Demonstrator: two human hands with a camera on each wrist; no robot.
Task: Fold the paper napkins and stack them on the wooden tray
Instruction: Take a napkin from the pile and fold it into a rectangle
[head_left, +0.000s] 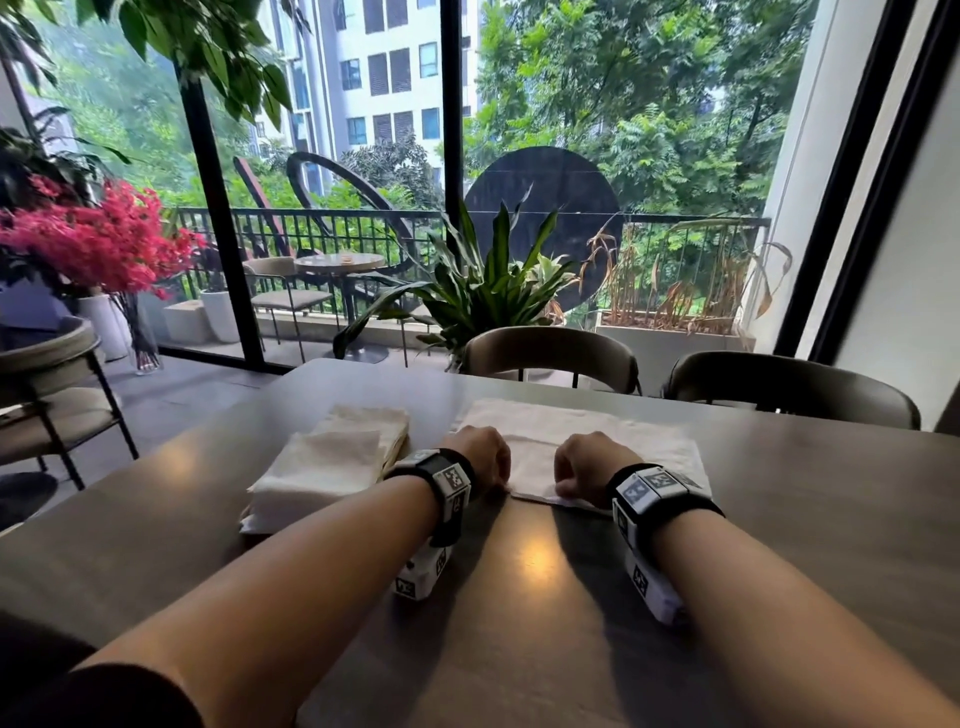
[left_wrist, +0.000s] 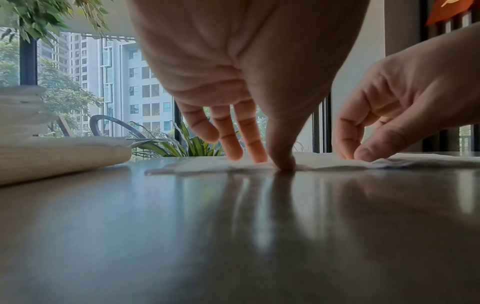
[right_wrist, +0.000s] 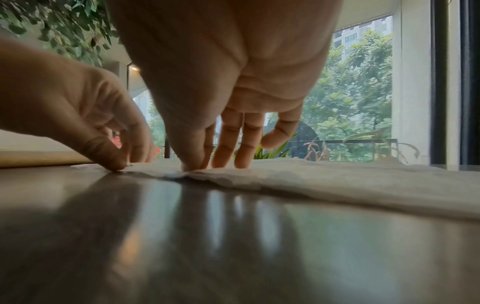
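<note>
A white paper napkin (head_left: 587, 431) lies spread flat on the dark table, just beyond my hands. My left hand (head_left: 488, 478) pinches its near edge by the left corner, thumb down at the edge (left_wrist: 270, 162). A short way to the right along the same edge, my right hand (head_left: 566, 483) pinches it between thumb and forefinger, and the paper bunches up slightly there (right_wrist: 200, 166). To the left stands the wooden tray (left_wrist: 64, 156), with a stack of folded napkins (head_left: 332, 462) lying on it and covering most of it.
The table (head_left: 779, 519) is dark and glossy. Two chairs (head_left: 550, 358) stand at its far side, and another chair (head_left: 47, 384) is off to the left. Behind them are potted plants and a glass wall.
</note>
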